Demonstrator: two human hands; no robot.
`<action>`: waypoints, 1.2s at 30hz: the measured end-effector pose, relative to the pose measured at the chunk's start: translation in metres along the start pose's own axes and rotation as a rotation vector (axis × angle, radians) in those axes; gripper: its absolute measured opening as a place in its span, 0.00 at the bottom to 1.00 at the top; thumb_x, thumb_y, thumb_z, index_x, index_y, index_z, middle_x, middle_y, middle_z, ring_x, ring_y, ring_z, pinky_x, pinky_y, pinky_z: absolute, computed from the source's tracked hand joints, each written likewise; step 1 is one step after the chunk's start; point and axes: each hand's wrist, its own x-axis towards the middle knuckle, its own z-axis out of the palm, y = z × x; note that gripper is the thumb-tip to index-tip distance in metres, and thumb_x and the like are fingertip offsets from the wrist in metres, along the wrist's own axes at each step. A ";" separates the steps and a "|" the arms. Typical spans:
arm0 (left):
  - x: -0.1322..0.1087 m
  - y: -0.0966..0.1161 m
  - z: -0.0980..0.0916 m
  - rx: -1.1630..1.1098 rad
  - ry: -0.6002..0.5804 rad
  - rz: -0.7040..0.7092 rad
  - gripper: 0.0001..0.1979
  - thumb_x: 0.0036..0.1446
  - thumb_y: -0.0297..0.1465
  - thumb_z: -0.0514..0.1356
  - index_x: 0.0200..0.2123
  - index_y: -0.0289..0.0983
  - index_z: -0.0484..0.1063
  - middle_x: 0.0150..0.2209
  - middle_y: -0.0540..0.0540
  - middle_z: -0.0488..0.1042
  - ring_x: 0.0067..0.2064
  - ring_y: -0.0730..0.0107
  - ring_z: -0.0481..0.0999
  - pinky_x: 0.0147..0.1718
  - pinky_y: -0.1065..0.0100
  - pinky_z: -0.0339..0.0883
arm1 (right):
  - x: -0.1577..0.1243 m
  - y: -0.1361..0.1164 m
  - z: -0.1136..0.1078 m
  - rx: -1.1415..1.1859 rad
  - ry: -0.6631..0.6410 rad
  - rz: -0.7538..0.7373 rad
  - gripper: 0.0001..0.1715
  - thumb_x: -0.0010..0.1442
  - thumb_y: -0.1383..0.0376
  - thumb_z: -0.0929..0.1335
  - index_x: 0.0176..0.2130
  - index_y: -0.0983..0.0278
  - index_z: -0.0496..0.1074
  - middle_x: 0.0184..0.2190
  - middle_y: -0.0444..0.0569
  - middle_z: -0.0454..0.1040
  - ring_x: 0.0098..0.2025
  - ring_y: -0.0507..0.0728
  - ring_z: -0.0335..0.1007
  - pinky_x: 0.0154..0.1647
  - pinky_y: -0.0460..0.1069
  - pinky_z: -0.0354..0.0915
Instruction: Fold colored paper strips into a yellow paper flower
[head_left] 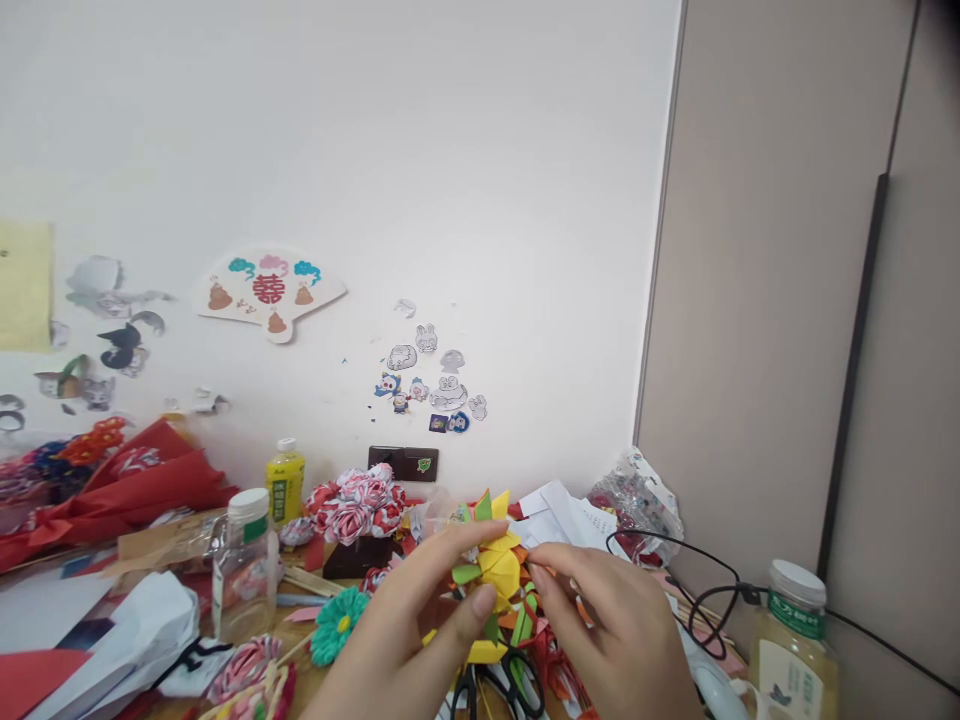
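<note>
A folded yellow paper flower (501, 568) with green paper leaves is held up in the middle, above the cluttered table. My left hand (431, 610) grips it from the left, thumb in front and fingers behind. At the flower's right edge, my right hand (611, 615) pinches with thumb and forefinger at a bit of orange paper; whether that bit belongs to the flower is hard to tell. Below the hands lie black-handled scissors (525, 685), partly hidden, among green, red and orange paper pieces.
A clear jar (246, 570), a yellow bottle (286, 482) and a teal flower (339, 625) stand or lie to the left. Pink-white flowers (360, 508) sit behind. A capped bottle (795, 645) and black cable (712, 600) are on the right. Behind rises a white wall.
</note>
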 end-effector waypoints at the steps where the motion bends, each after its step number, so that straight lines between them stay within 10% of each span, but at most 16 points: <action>1: 0.000 -0.001 0.000 0.001 -0.003 0.004 0.16 0.55 0.39 0.58 0.48 0.48 0.71 0.54 0.48 0.70 0.52 0.59 0.71 0.47 0.67 0.69 | 0.001 0.000 -0.001 0.018 -0.006 0.016 0.10 0.61 0.68 0.61 0.32 0.63 0.71 0.22 0.43 0.75 0.21 0.50 0.70 0.22 0.43 0.61; 11: 0.002 0.004 -0.001 -0.214 -0.083 -0.093 0.17 0.52 0.41 0.61 0.45 0.45 0.73 0.49 0.47 0.74 0.45 0.62 0.75 0.41 0.68 0.71 | 0.002 0.001 -0.003 0.225 -0.135 0.238 0.12 0.62 0.61 0.62 0.31 0.61 0.71 0.16 0.39 0.70 0.16 0.48 0.65 0.15 0.41 0.58; 19: 0.001 0.003 -0.002 -0.171 -0.045 -0.098 0.17 0.53 0.41 0.60 0.46 0.46 0.72 0.51 0.47 0.73 0.45 0.61 0.75 0.39 0.69 0.72 | -0.003 0.007 -0.002 -0.034 -0.039 -0.019 0.12 0.63 0.63 0.61 0.31 0.62 0.70 0.23 0.44 0.75 0.23 0.51 0.71 0.24 0.44 0.63; 36: 0.001 0.000 0.004 -0.058 0.029 0.018 0.15 0.55 0.37 0.58 0.47 0.46 0.72 0.52 0.46 0.72 0.51 0.58 0.72 0.46 0.65 0.70 | -0.003 0.000 0.002 -0.138 0.024 0.048 0.12 0.63 0.64 0.61 0.31 0.62 0.70 0.21 0.42 0.74 0.20 0.51 0.70 0.21 0.44 0.60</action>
